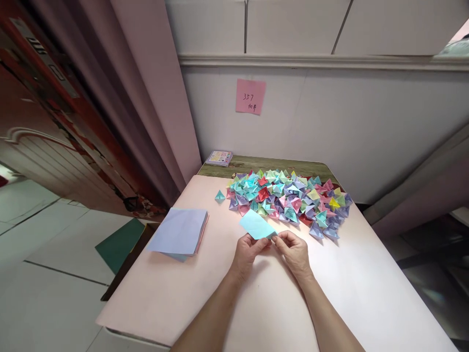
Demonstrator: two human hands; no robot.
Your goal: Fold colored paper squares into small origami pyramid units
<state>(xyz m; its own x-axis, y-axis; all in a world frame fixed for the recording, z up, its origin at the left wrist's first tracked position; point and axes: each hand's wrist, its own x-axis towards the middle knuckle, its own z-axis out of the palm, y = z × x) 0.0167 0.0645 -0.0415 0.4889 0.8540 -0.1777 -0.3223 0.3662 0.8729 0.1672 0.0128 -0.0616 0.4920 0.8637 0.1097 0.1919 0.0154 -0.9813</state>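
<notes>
Both my hands hold one light blue paper sheet (256, 226) just above the pink table top (256, 293). My left hand (248, 253) pinches its near left edge, and my right hand (293, 249) pinches its near right corner. The sheet tilts up and away from me, toward a big heap of folded paper pieces (289, 200) in several colours. A single teal folded piece (219, 196) lies apart, left of the heap. To the left of my hands rests a stack of flat paper sheets (180, 231), lilac on top.
A small printed paper pack (219, 158) lies at the table's far edge by the wall. A pink note (250, 96) sticks to the wall above. A curtain (146, 98) hangs at the left, and a green sheet (119, 244) lies on the floor.
</notes>
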